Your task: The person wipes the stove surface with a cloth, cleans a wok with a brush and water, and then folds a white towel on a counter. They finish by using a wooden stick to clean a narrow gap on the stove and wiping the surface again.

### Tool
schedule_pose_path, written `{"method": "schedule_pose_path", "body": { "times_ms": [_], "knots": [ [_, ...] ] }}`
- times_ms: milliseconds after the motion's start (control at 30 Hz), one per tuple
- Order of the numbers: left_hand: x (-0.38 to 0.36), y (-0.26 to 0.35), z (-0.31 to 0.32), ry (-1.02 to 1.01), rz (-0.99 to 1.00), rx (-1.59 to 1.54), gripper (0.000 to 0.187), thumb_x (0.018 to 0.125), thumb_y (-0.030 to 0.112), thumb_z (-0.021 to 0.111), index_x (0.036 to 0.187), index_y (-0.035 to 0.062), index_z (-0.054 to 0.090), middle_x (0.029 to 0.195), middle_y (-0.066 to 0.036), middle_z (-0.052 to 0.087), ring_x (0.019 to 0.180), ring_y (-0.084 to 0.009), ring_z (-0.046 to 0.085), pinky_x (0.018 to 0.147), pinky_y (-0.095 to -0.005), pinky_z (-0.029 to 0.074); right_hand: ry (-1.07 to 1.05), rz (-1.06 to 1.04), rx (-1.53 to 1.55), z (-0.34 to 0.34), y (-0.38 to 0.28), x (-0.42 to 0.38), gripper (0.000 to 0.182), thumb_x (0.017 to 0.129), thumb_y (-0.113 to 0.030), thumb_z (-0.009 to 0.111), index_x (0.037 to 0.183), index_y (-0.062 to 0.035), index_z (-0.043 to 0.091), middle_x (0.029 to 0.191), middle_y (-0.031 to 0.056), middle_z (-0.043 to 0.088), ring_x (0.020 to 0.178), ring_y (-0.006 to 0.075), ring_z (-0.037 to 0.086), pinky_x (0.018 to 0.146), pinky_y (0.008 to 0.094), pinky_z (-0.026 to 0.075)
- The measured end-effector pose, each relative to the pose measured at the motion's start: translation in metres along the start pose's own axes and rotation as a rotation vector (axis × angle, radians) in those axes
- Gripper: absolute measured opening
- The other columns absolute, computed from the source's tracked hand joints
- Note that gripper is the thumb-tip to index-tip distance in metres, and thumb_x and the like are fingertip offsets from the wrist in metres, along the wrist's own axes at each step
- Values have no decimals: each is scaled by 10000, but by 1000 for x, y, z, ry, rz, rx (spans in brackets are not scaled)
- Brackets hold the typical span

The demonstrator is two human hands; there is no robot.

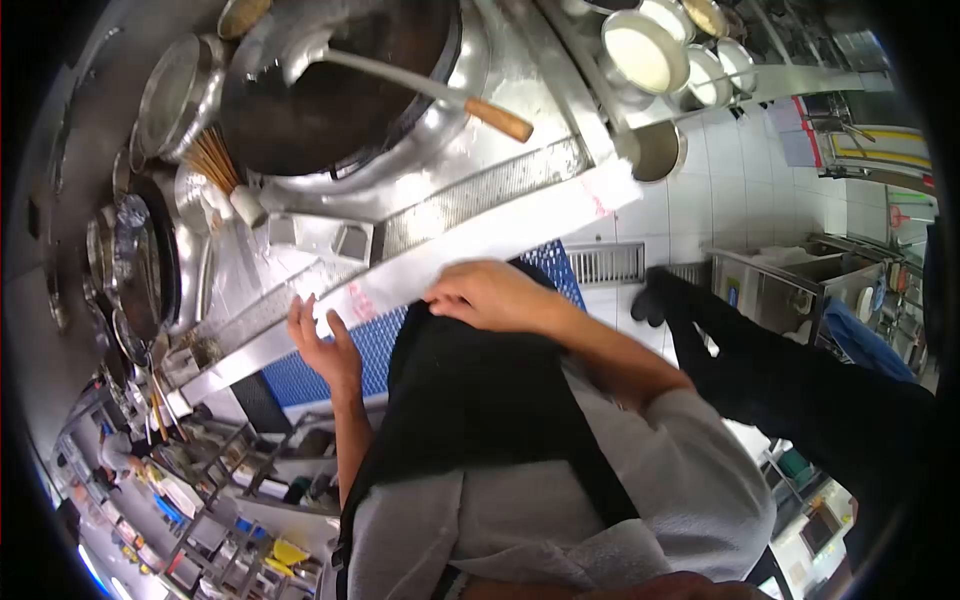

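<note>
My left hand (325,348) is raised near the front edge of the steel counter (440,262), its fingers apart and nothing in them. My right hand (488,296) lies against the black apron (475,385) at my waist, close to the counter's edge, with its fingers curled; what they hold, if anything, is hidden. Beyond the counter edge sits a large dark wok (330,115). A ladle (400,82) with a wooden handle rests across the wok's rim. A bamboo brush (212,160) stands left of the wok.
White pots (640,55) stand on a rack at the upper right. Another person's dark sleeve (790,375) reaches in from the right. A blue mat (325,355) lies on the floor below the counter. A steel sink unit (790,275) is at the right.
</note>
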State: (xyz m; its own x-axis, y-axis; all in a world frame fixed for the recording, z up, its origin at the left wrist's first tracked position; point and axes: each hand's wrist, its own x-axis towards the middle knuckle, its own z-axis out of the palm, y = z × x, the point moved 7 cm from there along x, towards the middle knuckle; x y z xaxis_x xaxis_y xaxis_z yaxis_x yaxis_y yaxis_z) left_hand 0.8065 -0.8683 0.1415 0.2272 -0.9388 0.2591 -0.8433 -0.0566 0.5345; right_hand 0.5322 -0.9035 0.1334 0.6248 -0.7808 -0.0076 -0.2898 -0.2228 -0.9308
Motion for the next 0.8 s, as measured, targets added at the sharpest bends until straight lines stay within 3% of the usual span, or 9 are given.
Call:
{"method": "schedule_pose_path", "body": {
  "times_ms": [67, 133, 200, 367, 467, 700, 800],
  "knots": [
    [2, -4, 10, -4, 91, -31, 274, 923, -13, 647, 1194, -21, 677, 1168, -200, 697, 1055, -330, 644, 882, -392, 513, 26, 140, 22, 0, 30, -26, 199, 950, -228, 683, 988, -39, 733, 962, 170, 720, 933, 379, 683, 839, 452, 532],
    [4, -5, 29, -9, 121, -185, 222, 909, -46, 651, 1122, -2, 697, 1064, -151, 725, 855, -242, 658, 727, -328, 528, 128, 212, -20, -11, 52, -51, 202, 943, -232, 686, 948, -34, 730, 937, 172, 723, 915, 385, 686, 829, 466, 529],
    [8, -3, 58, -158, 65, -374, 173, 911, -32, 681, 1077, 4, 716, 976, -124, 722, 718, -189, 632, 653, -299, 516, 216, 276, -124, -26, 60, -75, 205, 942, -234, 693, 948, -33, 728, 935, 169, 728, 906, 380, 692, 819, 460, 533],
    [30, 40, 105, -335, 211, -531, 129, 939, 16, 686, 1053, 3, 747, 887, -98, 702, 688, -153, 624, 636, -275, 511, 390, 525, -209, -74, 42, -112, 206, 938, -237, 704, 985, -38, 730, 931, 166, 735, 875, 373, 702, 796, 456, 544],
    [41, 55, 128, -380, 223, -591, 139, 936, 24, 691, 1059, 1, 751, 870, -101, 702, 697, -152, 634, 633, -274, 515, 466, 537, -262, -77, 35, -129, 211, 935, -237, 711, 1015, -42, 729, 920, 164, 736, 861, 368, 706, 781, 447, 550],
    [43, 91, 143, -421, 293, -642, 153, 921, 5, 688, 1065, -3, 740, 885, -119, 703, 699, -173, 649, 617, -293, 528, 405, 641, -125, -41, 54, -174, 247, 941, -238, 713, 1089, -41, 732, 1002, 184, 757, 924, 354, 724, 848, 429, 558],
    [29, 116, 147, -413, 400, -610, 157, 917, 6, 692, 1067, -7, 739, 878, -123, 699, 690, -175, 633, 613, -295, 519, 407, 666, -108, -35, 81, -201, 306, 945, -252, 721, 1190, -69, 736, 1077, 169, 761, 964, 315, 735, 871, 415, 558]
  ]
}}
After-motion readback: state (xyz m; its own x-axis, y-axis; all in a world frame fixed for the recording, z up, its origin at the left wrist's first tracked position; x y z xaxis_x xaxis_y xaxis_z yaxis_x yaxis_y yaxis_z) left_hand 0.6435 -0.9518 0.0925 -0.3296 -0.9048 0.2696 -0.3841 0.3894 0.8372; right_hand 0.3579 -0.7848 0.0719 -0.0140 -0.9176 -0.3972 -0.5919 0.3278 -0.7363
